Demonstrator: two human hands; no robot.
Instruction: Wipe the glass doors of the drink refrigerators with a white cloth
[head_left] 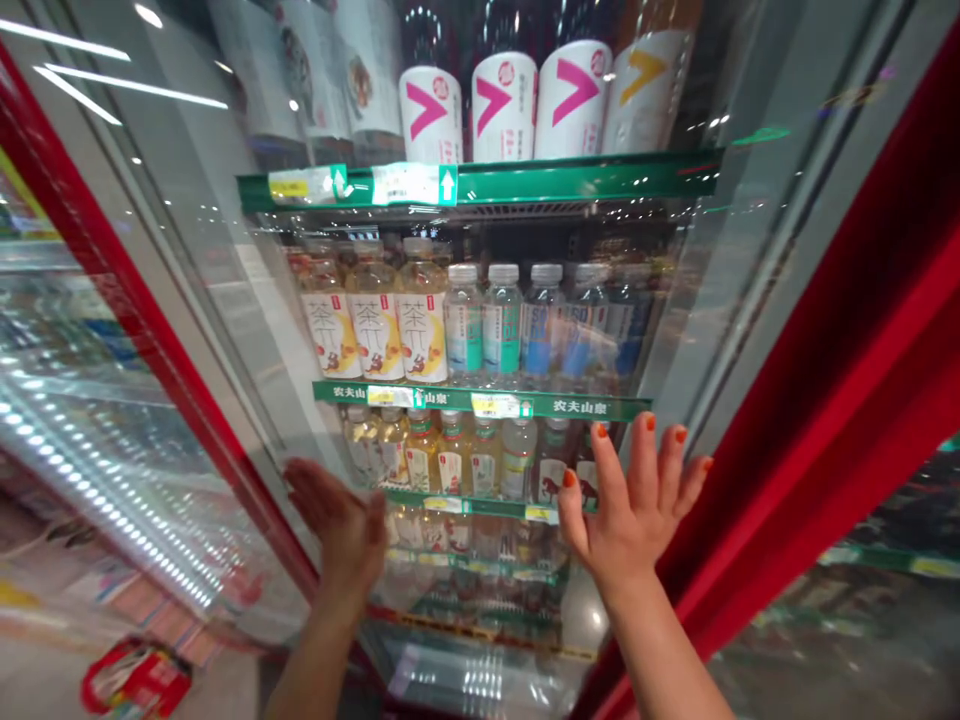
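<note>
My right hand [634, 510] is held up with its fingers spread and nothing in it, orange nail polish on its nails. It is in front of the glass door [697, 260] of a drinks cooler, near the right door frame; whether the palm touches the glass I cannot tell. My left hand [345, 525] is raised at the left side, slightly blurred, fingers stretched out and thumb apart, holding nothing. Behind the glass, between the hands, several small tea bottles [450, 465] stand on a green-edged shelf [480, 400].
Large bottles with pink-marked labels [502, 105] fill the top shelf. Below them are fruit tea bottles [373, 320] and soda water bottles [501, 320]. Red frames [817, 400] flank the door. A lit display case [97, 480] is at left, with a red item [139, 680] low beside it.
</note>
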